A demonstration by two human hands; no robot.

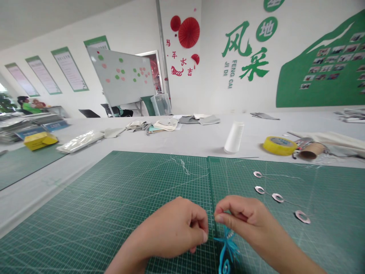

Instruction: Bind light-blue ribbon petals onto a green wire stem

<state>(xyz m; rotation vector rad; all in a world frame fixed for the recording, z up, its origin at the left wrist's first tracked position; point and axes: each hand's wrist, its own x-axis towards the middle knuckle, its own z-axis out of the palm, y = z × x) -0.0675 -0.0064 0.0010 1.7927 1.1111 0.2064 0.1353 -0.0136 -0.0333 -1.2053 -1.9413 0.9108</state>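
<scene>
Hanging or lying low between the two hands, nearer the right: one bright-blue looped and fringed ornament of cord-like or fabric strands [227,243], partly covered by the right hand, lower end cut off by the frame. Handling, by judgement: very light, soft, floppy in the fringe, easily crushed or snagged; best taken at the gathered waist where the strands meet, not by the loose ends. Left hand [178,228]: grip pinched, thumb against fingers, just beside one blue tip; whether it holds a thread cannot be told. Right hand [248,217]: grip likewise pinched, thumb to forefinger, above the ornament; contents too fine to make out. Beneath: green gridded cutting mats [99,213], meeting at a seam. Right of the hands: four pale-pink scalloped rings [307,220], some with thin tails. Beyond, on the white-covered bench [194,140]: one white cone-shaped spool [234,137]; one yellow tape roll [269,149], core print illegible; one brown cardboard tube [315,146]; far left, one yellow box [40,140], no legible label. Wall lettering: large green characters 风采 [254,64], with "FENG CAI" and "JI DI"; 地 on a green disc [266,29]; red characters [183,61], including 年, 大, 吉. Posters [67,70]: text unreadable.
</scene>
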